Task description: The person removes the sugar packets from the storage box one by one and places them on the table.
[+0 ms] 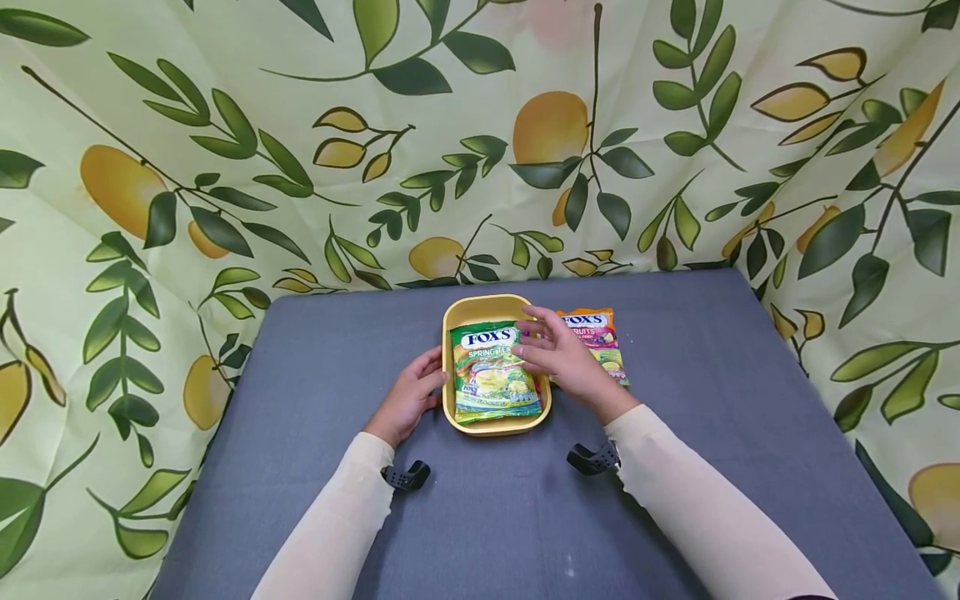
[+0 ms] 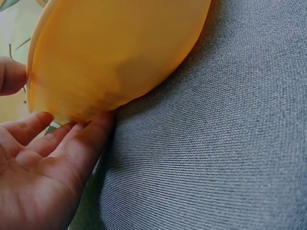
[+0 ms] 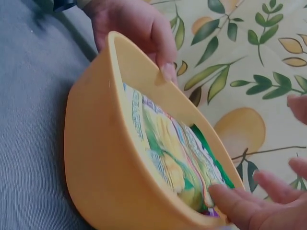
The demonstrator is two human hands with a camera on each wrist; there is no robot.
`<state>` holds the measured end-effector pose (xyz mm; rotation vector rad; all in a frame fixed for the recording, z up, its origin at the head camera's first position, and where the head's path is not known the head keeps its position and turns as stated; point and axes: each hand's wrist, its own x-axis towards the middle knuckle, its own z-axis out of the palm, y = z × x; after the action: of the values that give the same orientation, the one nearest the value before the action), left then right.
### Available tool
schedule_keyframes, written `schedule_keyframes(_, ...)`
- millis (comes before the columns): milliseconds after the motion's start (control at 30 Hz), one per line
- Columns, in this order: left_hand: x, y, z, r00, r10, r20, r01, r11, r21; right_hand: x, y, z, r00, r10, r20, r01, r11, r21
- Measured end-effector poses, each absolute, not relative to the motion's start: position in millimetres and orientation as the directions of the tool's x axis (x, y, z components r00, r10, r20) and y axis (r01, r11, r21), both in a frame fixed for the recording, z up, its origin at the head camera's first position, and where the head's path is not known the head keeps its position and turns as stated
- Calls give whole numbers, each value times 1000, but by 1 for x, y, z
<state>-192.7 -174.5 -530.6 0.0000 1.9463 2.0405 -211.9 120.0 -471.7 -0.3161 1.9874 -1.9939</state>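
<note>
A yellow tub [image 1: 497,429] sits on the table with a green FOX'S Spring Tea candy packet [image 1: 491,379] lying face up inside it. My left hand [image 1: 408,396] rests against the tub's left side. In the left wrist view its fingers [image 2: 72,148] lie against the outer wall. My right hand [image 1: 562,354] hovers over the tub's right edge, fingers spread and extended. One fingertip overlaps the packet [image 3: 165,143] in the right wrist view. A FOX'S Fruits candy packet [image 1: 600,333] lies right of the tub, partly hidden behind my right hand.
A grey cloth [image 1: 480,517] covers the table. Behind and at both sides hangs a curtain [image 1: 465,108] printed with leaves and orange fruit. Each wrist wears a black strap mount, such as the left wrist's mount [image 1: 406,476].
</note>
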Motion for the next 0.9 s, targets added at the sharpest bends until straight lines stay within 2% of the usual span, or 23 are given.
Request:
schedule_keyframes(267,-192,-174,-529,-945,234,-228,-236,-9,972,-212,107,-470,-940,-325,-100,72,98,-993)
schedule_keyframes(900,-192,-174,-528,-946,237,-222,-234,-24,972,-209,90,-475,-953,-268,-143,100,166,-981)
